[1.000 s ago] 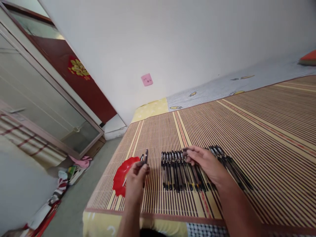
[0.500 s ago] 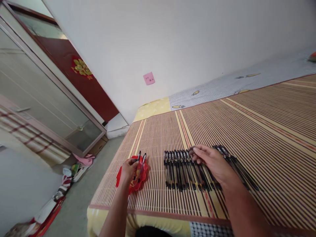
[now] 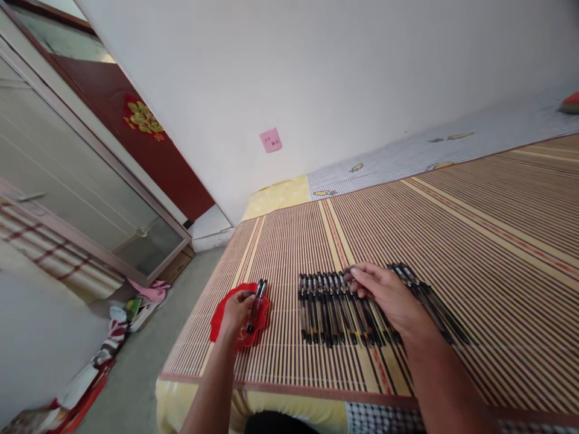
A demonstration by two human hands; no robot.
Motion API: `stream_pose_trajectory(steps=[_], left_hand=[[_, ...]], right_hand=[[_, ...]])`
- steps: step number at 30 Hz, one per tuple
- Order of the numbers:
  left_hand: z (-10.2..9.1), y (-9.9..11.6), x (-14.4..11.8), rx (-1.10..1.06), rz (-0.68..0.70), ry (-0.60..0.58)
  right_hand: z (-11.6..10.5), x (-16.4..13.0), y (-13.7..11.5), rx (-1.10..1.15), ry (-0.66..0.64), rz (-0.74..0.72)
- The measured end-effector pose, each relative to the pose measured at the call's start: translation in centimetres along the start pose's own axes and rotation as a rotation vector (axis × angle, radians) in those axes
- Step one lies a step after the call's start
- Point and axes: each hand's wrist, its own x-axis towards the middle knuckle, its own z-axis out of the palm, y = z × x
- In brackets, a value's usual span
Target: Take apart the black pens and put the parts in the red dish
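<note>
A striped bamboo mat [image 3: 474, 229] covers most of the bed, its slats running from the near edge toward the wall. Past the mat's far edge lies a yellow sheet [image 3: 278, 196] at the bed's far left corner and a checked grey sheet with small yellow figures [image 3: 407, 154] along the wall. A pink sticky note [image 3: 270, 140] is stuck on the white wall [image 3: 339, 72]. At the far right edge an orange-red cushion [image 3: 570, 102] shows only in part. Left of the bed stands a dark red door with a gold ornament [image 3: 142, 117], beside a glass sliding door [image 3: 67, 187]. Clothes and clutter [image 3: 122, 319] lie on the grey floor [image 3: 149, 361].
</note>
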Motion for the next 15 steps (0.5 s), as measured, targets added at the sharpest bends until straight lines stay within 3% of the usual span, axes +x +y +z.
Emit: stream_pose_trajectory(steps=[4,8,12,15], left_hand=[[-0.6,1.3,-1.4,0.003,0.131,0.158],[0.5,2.4,-5.6,-0.033,0.246,0.217],[4.6,2.9,-11.3,-0.248,0.242,0.052],[7.5,2.7,-15.8,-0.234,0.132,-0.234]], right_hand=[[0.0,0.1,0.1,-0.001,0.006,-0.007],[0.2,0.0,0.1,-0.003,0.014,-0.001],[0.2,0.3,0.5,-0.053,0.011,0.000],[0.2,0.4,1.0,-0.088,0.022,-0.021]])
